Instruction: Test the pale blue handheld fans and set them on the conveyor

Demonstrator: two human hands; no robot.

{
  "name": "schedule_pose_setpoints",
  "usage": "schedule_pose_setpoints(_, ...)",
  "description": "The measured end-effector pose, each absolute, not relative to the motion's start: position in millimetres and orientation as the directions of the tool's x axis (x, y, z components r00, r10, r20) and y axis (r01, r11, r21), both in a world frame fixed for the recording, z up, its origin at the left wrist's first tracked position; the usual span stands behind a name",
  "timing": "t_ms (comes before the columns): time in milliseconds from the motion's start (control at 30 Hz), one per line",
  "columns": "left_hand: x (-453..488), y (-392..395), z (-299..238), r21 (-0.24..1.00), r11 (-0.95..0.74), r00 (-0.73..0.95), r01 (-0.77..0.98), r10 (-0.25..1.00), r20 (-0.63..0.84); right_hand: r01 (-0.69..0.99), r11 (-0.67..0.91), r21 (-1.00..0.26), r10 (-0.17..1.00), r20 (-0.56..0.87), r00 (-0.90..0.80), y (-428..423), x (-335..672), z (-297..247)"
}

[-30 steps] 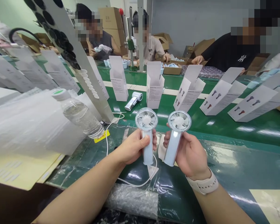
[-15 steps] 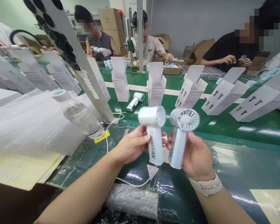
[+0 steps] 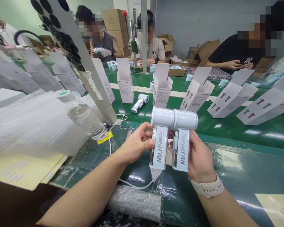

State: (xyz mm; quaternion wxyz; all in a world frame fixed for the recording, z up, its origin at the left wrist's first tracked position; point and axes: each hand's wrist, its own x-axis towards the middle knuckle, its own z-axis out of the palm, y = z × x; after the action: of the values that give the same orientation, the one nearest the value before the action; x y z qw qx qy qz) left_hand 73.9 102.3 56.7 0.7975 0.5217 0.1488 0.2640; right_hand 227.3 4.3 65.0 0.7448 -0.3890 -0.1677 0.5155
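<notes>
In my left hand (image 3: 140, 142) is a pale blue handheld fan (image 3: 159, 146), gripped by its handle, with "Speed FAN" printed on it. My right hand (image 3: 201, 154) is closed around the handle of a matching handheld fan (image 3: 182, 148). Both fans are upright above the bench, side by side, and their round heads appear to touch. Clear casing shows along the handles' left edges. Some fingertips are hidden behind the fans. Beyond them, a third handheld fan (image 3: 140, 103) lies on the green surface.
Open white boxes (image 3: 162, 91) stand in a row across the green belt (image 3: 142, 82). At left are a water bottle (image 3: 85, 116), stacked translucent bags (image 3: 33, 126) and a slanted metal post (image 3: 94, 85). A white cable (image 3: 137, 187) crosses the bench. Several co-workers sit opposite.
Both fans have turned in my hands: their heads now point sideways and meet, and both printed labels face me. The grip on each handle stays.
</notes>
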Motion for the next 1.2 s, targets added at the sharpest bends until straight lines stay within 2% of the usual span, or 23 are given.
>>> schedule_pose_setpoints(200, 73, 105, 57, 0.915, 0.319, 0.826, -0.248, 0.563, 0.027, -0.642, 0.111, -0.758, 0.892, -0.209, 0.401, 4, 226, 65)
schedule_pose_setpoints(400, 70, 106, 56, 0.935, 0.296, 0.82, -0.196, 0.572, -0.009, -0.589, 0.146, -0.795, 0.902, -0.138, 0.409, 3, 226, 61)
schedule_pose_setpoints(500, 68, 108, 53, 0.965, 0.179, 0.782, -0.193, 0.621, 0.041, -0.43, 0.194, -0.882, 0.904, -0.01, 0.428, 1, 229, 55)
schedule_pose_setpoints(567, 67, 109, 52, 0.984, -0.001, 0.712, -0.177, 0.69, 0.128, -0.242, 0.226, -0.944, 0.901, 0.108, 0.421, -2, 232, 52)
schedule_pose_setpoints(633, 67, 110, 53, 0.962, -0.229, 0.662, -0.151, 0.699, 0.27, -0.038, 0.239, -0.97, 0.905, 0.208, 0.37, -6, 236, 53)
schedule_pose_setpoints(700, 66, 112, 56, 0.87, -0.473, 0.674, -0.141, 0.598, 0.434, 0.158, 0.269, -0.95, 0.908, 0.305, 0.288, -10, 239, 57)
schedule_pose_setpoints(800, 64, 116, 57, 0.641, -0.753, 0.675, -0.145, 0.399, 0.621, 0.357, 0.383, -0.852, 0.879, 0.455, 0.142, -12, 245, 64)
schedule_pose_setpoints(900, 64, 120, 54, 0.443, -0.888, 0.598, -0.125, 0.289, 0.748, 0.376, 0.498, -0.781, 0.832, 0.553, 0.048, -11, 249, 66)
schedule_pose_setpoints(967, 64, 120, 53, 0.359, -0.924, 0.553, -0.129, 0.234, 0.8, 0.353, 0.542, -0.763, 0.809, 0.588, 0.028, -10, 251, 64)
schedule_pose_setpoints(1033, 64, 118, 55, 0.377, -0.917, 0.542, -0.129, 0.253, 0.801, 0.345, 0.541, -0.767, 0.808, 0.588, 0.04, -9, 252, 62)
schedule_pose_setpoints(1133, 65, 113, 60, 0.538, -0.837, 0.585, -0.101, 0.388, 0.713, 0.352, 0.466, -0.812, 0.845, 0.526, 0.096, -8, 252, 60)
schedule_pose_setpoints(1200, 65, 111, 62, 0.603, -0.795, 0.619, -0.073, 0.438, 0.652, 0.311, 0.422, -0.851, 0.866, 0.481, 0.14, -5, 251, 56)
